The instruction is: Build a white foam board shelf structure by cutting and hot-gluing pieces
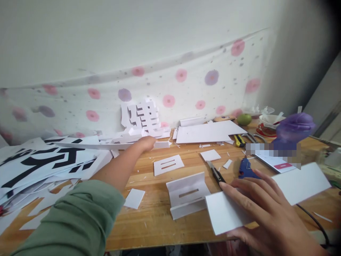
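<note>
My left hand (147,143) reaches to the back of the table, its fingers closed on a long narrow white strip (163,144); the fingertips are hard to see. In front on the right, my right hand (266,202) grips a wide white board strip (301,183), thumb below and fingers on top. A utility knife (216,174) with its blade out lies by the right index fingertip. Beside that strip sits a folded white piece with a slot (188,195). Farther back lies a flat white piece with two slots (168,164).
White letter shapes (140,115) lean on the flowered wall sheet. Black-printed sheets (45,163) are piled left. A white board (210,131), yellow-handled cutter (239,141), blue glue gun (245,168), phone (277,161), green fruit (244,119) and bowl (269,125) occupy the right.
</note>
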Tool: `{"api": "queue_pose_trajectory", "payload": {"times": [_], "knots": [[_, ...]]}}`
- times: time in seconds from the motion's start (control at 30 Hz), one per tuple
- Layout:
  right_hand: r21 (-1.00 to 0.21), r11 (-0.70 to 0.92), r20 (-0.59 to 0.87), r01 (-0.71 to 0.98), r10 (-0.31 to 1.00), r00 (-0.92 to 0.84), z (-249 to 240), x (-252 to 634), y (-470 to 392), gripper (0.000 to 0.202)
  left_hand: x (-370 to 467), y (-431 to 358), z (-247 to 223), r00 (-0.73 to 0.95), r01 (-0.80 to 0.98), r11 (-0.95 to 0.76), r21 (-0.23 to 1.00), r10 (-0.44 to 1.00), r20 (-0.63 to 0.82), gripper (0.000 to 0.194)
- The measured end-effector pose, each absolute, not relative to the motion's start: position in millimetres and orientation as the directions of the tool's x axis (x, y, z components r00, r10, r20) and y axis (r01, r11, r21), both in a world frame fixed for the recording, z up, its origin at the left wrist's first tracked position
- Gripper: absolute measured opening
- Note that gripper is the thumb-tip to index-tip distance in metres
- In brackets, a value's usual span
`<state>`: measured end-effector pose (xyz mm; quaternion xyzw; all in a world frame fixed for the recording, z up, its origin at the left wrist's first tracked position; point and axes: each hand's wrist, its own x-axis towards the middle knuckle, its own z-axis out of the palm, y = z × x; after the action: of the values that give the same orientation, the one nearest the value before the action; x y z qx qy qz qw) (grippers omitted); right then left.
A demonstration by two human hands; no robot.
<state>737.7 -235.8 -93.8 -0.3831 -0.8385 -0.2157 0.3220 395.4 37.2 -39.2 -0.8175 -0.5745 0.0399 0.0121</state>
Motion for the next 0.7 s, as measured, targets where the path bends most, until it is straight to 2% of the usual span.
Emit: {"api": "queue_pose_trajectory", "payload": {"times": [0.13,0.27,0.4,0.53,0.63,0.7], "knots": [[0.106,0.598,0.7,0.795,0.522,-0.487,-92,737,-232,0.071,393,46,-57,0.29,0.956,-0.287,-0.056,0.953,0.083,0.035],[0.063,0.582,0.684,0.811,0.567,-0.46,-92,735,-229,0.07,394,39,-82,0.316,0.941,-0.332,0.06,0.931,0.181,0.037],[0.039,0.539,0.667,0.841,0.613,-0.424,-92,737,-223,0.062,391,17,-98,0.304,0.895,-0.368,0.252,0.917,0.259,0.031],[0.128,0.445,0.705,0.887,0.588,-0.397,-86,744,-209,0.065,397,-31,-102,0.283,0.763,-0.424,0.489,0.898,0.337,0.038],[0.194,0.456,0.669,0.869,0.586,-0.457,-77,741,-195,0.067,409,-71,-102,0.411,0.593,-0.488,0.641,0.868,0.281,0.046],[0.212,0.512,0.623,0.832,0.586,-0.519,-70,733,-185,0.061,417,-89,-102,0.54,0.463,-0.499,0.733,0.814,0.213,0.046]]}}
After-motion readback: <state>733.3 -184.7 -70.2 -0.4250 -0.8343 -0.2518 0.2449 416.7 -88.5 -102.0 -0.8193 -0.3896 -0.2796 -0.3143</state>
